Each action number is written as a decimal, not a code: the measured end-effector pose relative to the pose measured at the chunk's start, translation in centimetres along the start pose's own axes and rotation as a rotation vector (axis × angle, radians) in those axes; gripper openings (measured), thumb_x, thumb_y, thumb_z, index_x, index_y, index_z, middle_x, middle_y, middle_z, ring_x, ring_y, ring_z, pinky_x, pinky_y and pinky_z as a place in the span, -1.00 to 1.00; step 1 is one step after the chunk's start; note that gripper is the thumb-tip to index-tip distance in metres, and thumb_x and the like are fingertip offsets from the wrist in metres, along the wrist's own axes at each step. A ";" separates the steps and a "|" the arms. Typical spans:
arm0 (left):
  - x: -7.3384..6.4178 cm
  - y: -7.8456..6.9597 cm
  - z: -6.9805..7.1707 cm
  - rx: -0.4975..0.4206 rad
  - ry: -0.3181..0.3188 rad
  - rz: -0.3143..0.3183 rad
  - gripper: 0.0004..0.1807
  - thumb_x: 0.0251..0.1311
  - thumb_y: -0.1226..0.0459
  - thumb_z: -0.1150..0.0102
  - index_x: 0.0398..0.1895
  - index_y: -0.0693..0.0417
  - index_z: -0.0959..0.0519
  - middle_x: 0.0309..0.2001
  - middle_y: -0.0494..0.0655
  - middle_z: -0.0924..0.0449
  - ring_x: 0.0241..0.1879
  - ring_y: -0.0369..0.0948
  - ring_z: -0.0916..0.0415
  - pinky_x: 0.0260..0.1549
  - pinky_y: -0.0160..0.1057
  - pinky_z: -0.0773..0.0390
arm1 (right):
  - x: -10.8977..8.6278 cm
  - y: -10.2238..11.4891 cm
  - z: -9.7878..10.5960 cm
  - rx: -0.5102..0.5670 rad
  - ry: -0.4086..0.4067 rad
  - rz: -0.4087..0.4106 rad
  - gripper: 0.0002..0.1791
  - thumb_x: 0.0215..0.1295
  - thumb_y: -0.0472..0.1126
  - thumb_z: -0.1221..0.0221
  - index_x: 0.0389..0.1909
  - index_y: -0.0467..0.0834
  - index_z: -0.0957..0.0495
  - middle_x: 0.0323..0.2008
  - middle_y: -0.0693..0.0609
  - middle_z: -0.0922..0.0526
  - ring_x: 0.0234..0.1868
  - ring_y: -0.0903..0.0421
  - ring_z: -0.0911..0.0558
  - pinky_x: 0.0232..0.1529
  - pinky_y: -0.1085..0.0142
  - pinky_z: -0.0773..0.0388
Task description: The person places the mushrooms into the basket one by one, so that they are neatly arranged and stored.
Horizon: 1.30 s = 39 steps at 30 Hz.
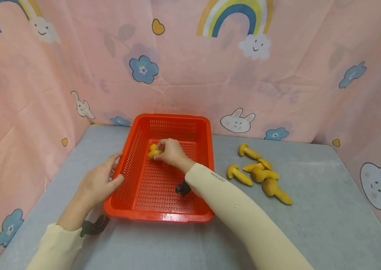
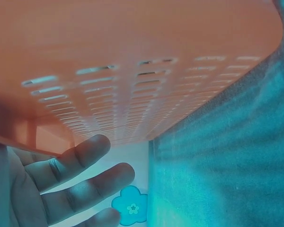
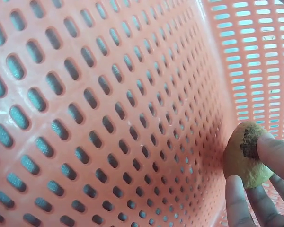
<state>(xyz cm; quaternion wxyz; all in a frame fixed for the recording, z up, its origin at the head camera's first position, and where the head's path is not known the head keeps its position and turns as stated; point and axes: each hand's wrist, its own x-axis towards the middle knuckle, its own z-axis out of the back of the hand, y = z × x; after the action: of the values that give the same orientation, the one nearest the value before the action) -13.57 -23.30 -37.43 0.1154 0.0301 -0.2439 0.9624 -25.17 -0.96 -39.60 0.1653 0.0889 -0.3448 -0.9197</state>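
Note:
A red plastic basket (image 1: pixel 165 216) with slotted walls stands on the table. Inside it, toward the far left, my right hand (image 1: pixel 173 153) pinches a yellow mushroom (image 1: pixel 155 154) between thumb and fingers, low over the floor. The right wrist view shows the mushroom's rounded end (image 3: pixel 241 165) with a dark rough patch, close to the basket wall. At the basket's left rim is my left hand (image 1: pixel 97 183), its thumb lying over the rim and its fingers along the outside. Seen from the left wrist, those fingers (image 2: pixel 92 191) are nearly straight and spread beneath the rim.
Several yellow mushrooms (image 1: pixel 241 176) lie loosely grouped on the grey table (image 1: pixel 325 221), right of the basket. A pink patterned cloth (image 1: pixel 183 90) hangs behind the table and along its sides. Dark straps are on both wrists.

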 end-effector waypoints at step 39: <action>0.0 0.0 0.0 -0.004 0.003 0.004 -0.33 0.16 0.21 -0.03 0.38 0.14 -0.22 -0.15 0.08 -0.64 -0.34 -0.17 -0.60 -0.47 -0.22 -0.50 | -0.4 0.3 0.0 0.034 0.035 -0.010 -0.89 0.14 -0.23 -0.34 -0.34 -0.16 -0.64 -0.26 -0.01 -0.67 -0.20 0.11 -0.59 -0.17 0.32 -0.54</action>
<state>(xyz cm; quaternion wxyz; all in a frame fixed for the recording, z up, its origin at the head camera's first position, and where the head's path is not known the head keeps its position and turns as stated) -13.56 -23.30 -37.47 0.1140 0.0279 -0.2457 0.9622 -24.75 -0.97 -39.38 0.1653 0.1093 -0.3570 -0.9128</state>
